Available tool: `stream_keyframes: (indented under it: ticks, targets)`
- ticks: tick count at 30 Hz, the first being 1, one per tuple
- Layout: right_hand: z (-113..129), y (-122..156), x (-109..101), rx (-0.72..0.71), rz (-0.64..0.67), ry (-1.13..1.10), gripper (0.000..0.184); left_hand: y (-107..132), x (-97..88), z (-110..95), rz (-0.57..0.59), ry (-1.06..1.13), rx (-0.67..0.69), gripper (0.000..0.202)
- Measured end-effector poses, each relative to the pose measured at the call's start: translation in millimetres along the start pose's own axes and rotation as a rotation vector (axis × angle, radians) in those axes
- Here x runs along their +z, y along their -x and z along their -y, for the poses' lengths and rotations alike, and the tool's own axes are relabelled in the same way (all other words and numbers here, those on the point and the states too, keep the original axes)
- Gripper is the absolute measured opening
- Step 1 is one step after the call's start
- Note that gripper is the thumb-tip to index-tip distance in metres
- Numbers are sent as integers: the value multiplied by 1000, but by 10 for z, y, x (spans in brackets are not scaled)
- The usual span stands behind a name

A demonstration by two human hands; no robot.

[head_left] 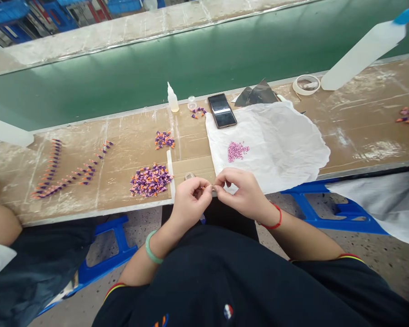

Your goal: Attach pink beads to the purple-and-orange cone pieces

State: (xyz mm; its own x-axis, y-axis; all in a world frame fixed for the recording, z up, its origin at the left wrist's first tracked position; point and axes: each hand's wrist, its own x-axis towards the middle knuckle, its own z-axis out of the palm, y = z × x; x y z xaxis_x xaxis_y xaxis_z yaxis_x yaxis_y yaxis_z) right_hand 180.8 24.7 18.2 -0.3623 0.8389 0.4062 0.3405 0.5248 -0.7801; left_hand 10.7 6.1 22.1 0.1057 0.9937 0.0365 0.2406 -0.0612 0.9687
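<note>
Close together at the front edge of the bench, my left hand [192,200] and my right hand [240,191] both pinch with thumb and forefinger. Whatever sits between the fingertips is too small to name. Just behind the left hand is a small clear container [189,175], partly hidden. To the left lies a large heap of small purple, orange and pink pieces [152,180], with a smaller heap [164,140] behind it. Tiny pink beads [237,151] are spread on a white cloth [282,131] beyond my right hand.
A phone [222,111] rests on the cloth's edge. Behind stand a dropper bottle [172,98] and a tape roll [306,85]. Rows of purple pieces [56,159] lie far left, near another person's arm [2,213]. Blue stools [119,245] stand below the bench.
</note>
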Motion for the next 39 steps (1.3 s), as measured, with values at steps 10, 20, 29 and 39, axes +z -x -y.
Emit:
stream_keyframes:
  ticks: [10, 20, 29, 39]
  targets:
    - [-15, -40, -35, -154, 27, 23, 15, -31, -71, 1, 206, 536, -394, 46]
    - [-56, -41, -65, -370, 8, 109, 14, -1, -77, -49, 107, 251, -152, 31]
    - [115, -58, -41, 251, 151, -368, 7, 28, -166, -81, -42, -288, 498, 19]
    - [82, -69, 27, 240, 158, -386, 9, 6, -225, -69, 14, -217, 330, 19]
